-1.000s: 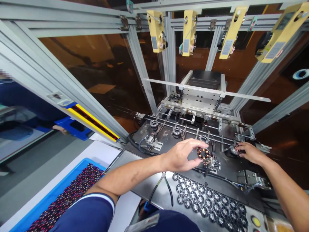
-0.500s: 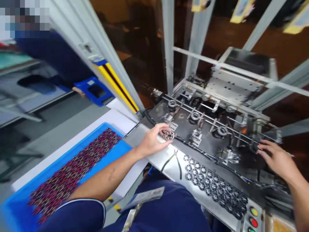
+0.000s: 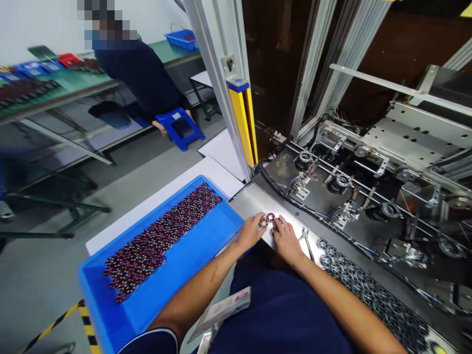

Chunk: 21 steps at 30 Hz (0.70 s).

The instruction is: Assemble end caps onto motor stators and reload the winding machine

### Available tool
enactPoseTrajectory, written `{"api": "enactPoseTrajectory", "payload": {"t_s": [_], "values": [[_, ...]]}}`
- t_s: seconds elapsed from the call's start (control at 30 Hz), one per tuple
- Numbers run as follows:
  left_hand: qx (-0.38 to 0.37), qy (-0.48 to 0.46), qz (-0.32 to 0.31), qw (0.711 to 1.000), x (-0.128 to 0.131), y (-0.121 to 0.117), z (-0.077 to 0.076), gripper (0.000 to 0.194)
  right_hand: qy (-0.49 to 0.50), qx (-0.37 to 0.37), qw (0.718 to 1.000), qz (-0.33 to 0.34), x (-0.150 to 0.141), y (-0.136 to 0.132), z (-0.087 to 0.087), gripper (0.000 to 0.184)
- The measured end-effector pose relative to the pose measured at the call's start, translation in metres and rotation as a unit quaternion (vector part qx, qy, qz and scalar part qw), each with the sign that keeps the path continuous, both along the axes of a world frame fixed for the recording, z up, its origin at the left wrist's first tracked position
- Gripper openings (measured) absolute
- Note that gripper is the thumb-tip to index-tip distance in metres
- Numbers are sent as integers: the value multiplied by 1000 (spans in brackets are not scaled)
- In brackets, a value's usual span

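Low over the metal ledge (image 3: 254,196), my two hands are close together. My left hand (image 3: 250,233) is closed, thumb and fingers gripping a small round stator (image 3: 263,223) with copper windings. My right hand (image 3: 288,241) has its fingers curled down on another stator (image 3: 273,230), partly hidden under the fingertips. Between the hands sits a third stator (image 3: 270,217), reddish with a pale star-shaped centre. Just right of my right hand lies a pair of cutting pliers (image 3: 306,237), its handles partly behind my wrist.
A blue tray (image 3: 191,258) on the left holds rows of wound stators (image 3: 165,231). Bare dark cores (image 3: 354,278) cover the ledge at right. Beyond stands a winding machine (image 3: 342,184), with a yellow light-curtain post (image 3: 241,125). A person (image 3: 138,73) sits on a blue stool (image 3: 180,129).
My right hand has come from the machine's right side to the ledge beside my left hand. The view has swung left. Stators now appear between both hands.
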State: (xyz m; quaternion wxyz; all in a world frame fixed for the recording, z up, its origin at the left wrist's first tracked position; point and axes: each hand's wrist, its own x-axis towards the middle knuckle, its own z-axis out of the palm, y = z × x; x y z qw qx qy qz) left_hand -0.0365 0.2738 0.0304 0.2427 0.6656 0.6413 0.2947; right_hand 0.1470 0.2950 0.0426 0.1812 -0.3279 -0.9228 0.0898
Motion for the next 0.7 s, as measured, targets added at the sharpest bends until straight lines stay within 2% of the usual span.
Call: {"api": "enactPoseTrajectory", "payload": {"t_s": [0.07, 0.13, 0.27, 0.37, 0.43, 0.53, 0.7], "values": [[7, -12, 21, 1000, 3, 0, -3, 38, -8, 0, 1000, -12, 13, 0, 2, 20], [19, -18, 46, 999, 3, -8, 0, 45, -9, 3, 999, -34, 46, -10, 13, 23], [57, -18, 92, 994, 1, -34, 20, 52, -6, 12, 991, -134, 138, -48, 33, 18], [80, -23, 94, 992, 9, -43, 38, 51, -12, 15, 983, -183, 184, -71, 30, 17], [90, -31, 74, 993, 20, -39, 49, 51, -19, 9, 982, -189, 192, -79, 24, 19], [103, -47, 29, 993, 37, -26, 64, 50, -30, -2, 980, -196, 186, -84, 18, 20], [105, -72, -12, 992, 54, -17, 81, 43, -54, -9, 980, -190, 181, -94, 19, 17]]}}
